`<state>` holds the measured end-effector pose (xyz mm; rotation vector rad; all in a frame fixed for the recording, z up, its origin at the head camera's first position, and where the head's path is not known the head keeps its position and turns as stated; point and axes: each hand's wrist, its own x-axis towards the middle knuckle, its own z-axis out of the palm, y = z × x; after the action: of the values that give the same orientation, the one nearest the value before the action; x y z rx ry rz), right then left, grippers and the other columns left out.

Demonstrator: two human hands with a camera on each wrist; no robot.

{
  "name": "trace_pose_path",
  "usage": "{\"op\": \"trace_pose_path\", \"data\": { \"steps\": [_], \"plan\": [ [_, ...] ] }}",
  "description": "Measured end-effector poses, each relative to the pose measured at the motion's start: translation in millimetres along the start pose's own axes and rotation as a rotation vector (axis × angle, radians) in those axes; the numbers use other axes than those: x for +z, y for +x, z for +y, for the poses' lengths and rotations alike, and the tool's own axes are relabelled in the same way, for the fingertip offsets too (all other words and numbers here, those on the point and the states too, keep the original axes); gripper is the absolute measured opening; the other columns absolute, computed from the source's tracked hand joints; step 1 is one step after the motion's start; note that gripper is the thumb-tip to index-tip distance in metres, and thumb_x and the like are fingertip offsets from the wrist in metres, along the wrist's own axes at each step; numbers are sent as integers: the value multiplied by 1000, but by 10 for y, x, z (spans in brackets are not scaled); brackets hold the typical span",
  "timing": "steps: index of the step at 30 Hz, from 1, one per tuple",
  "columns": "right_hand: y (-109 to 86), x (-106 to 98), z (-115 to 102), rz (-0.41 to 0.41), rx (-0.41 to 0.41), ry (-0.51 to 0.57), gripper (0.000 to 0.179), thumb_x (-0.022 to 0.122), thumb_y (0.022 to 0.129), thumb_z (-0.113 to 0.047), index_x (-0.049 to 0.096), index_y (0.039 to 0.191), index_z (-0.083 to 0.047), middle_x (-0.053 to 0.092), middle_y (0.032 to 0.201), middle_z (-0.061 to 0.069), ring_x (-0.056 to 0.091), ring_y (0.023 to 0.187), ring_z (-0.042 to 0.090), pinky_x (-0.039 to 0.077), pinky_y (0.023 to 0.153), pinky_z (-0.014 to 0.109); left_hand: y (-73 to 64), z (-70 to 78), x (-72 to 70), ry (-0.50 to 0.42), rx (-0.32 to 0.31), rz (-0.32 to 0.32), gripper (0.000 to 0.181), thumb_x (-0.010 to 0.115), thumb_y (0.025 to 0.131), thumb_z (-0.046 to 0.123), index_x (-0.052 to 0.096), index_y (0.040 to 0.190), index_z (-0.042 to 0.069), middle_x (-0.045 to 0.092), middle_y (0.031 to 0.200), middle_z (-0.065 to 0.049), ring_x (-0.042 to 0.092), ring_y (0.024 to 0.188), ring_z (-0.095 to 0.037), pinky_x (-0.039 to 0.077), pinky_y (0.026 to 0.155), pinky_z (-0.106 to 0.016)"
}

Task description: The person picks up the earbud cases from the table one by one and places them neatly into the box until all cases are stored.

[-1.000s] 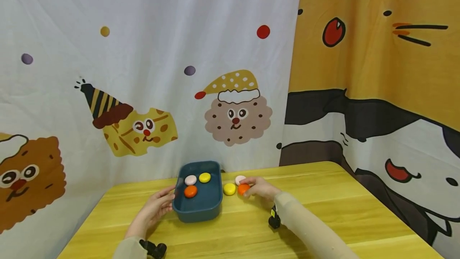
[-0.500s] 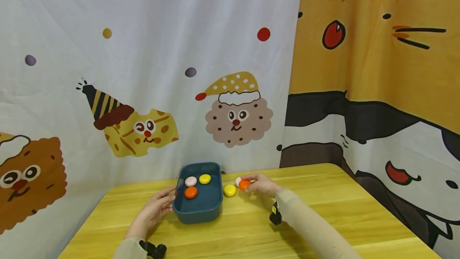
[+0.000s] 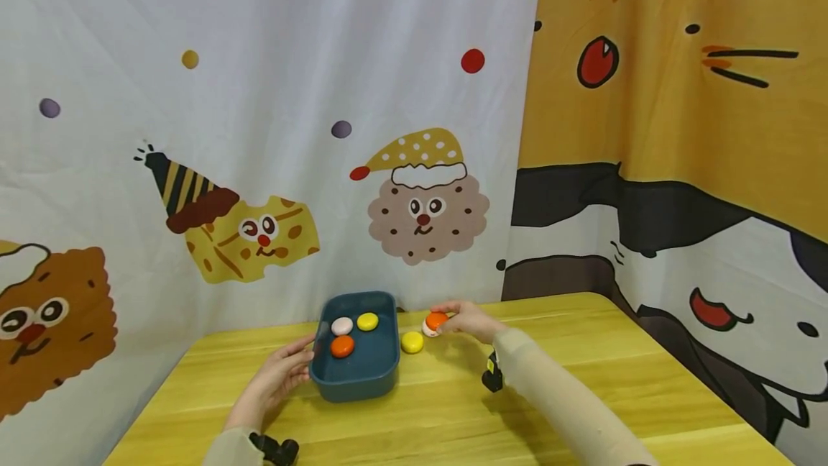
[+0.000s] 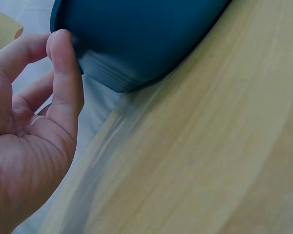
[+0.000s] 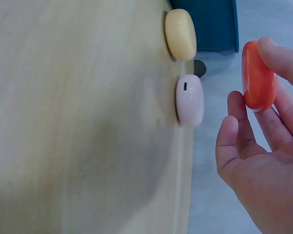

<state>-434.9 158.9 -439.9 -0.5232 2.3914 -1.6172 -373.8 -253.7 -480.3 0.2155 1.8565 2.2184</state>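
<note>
A dark blue rounded box [image 3: 361, 389] stands on the table. Inside it lie a pale pink disc [image 3: 342, 326], a yellow disc [image 3: 367, 321] and an orange disc [image 3: 342, 346]. My left hand [image 3: 283, 374] touches the box's left outer wall with fingertips and thumb. To the box's right, my right hand [image 3: 471, 321] pinches a second orange disc [image 5: 260, 75] between thumb and fingers, raised off the table. Below it on the table is another pale pink disc [image 5: 189, 100], which shows a small dark slot. A second yellow disc [image 3: 412, 341] lies between that pink one and the box.
The yellow wood-grain table [image 3: 414, 416] ends at the back against a white printed curtain [image 3: 291, 92]. A yellow and black printed curtain [image 3: 679, 128] hangs along the right. Black wrist cameras [image 3: 493, 372] are strapped to both wrists.
My right hand has lifted the orange disc off the table and shifted it slightly back, above the pink disc. The left hand and the box have stayed in place.
</note>
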Motion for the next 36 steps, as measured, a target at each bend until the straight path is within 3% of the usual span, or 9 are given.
{"op": "trace_pose_path", "data": {
  "steps": [6, 26, 36],
  "plan": [
    [37, -4, -68, -3, -8, 10, 54, 74, 80, -9, 60, 132, -5, 54, 135, 13, 56, 106, 20, 41, 97, 55, -16, 11, -20, 18, 1, 22, 66, 58, 97, 9, 23, 151, -5, 65, 99, -6, 62, 66, -9, 55, 67, -23],
    [96, -62, -216, 22, -9, 28, 54, 74, 80, -8, 60, 132, -5, 56, 133, 12, 57, 108, 22, 39, 99, 56, 3, 49, -3, 36, 2, 38, 65, 59, 97, 9, 25, 151, -4, 64, 97, -6, 62, 65, -9, 55, 67, -23],
    [101, -116, -251, 15, -13, -2, 54, 74, 81, -9, 60, 132, -7, 55, 134, 11, 58, 104, 18, 47, 88, 39, 4, 22, 10, 34, -13, 57, 65, 60, 97, 13, 27, 151, -3, 63, 104, -7, 60, 63, -9, 55, 66, -23]
  ]
}}
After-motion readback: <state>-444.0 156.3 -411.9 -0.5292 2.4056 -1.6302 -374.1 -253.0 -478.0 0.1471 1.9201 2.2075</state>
